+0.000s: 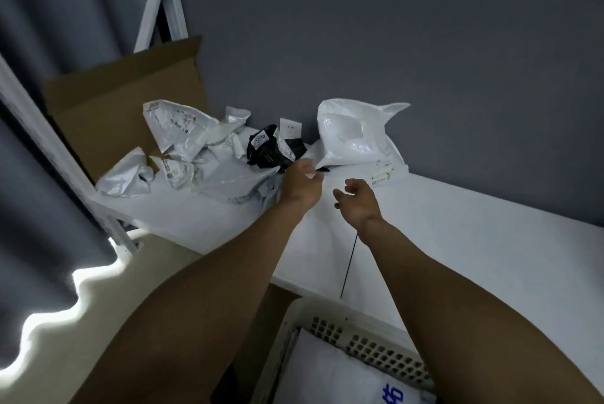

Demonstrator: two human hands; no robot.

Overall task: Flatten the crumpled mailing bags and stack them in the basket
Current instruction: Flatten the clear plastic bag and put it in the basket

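Left hand (302,176) is at mid-frame, fingers curling at the near edge of the black bag (268,150). Is it pinching yet? Can't tell. Right hand (356,196) hovers just right of it, loosely spread, holding nothing. That bag looks light, soft and slippery, so take a corner. Basket (376,349) waits at bottom centre.

We found crumpled bags (202,155) heaped far left on the counter (457,240), a cardboard box (124,103) behind, the basket (376,348) nearest us.
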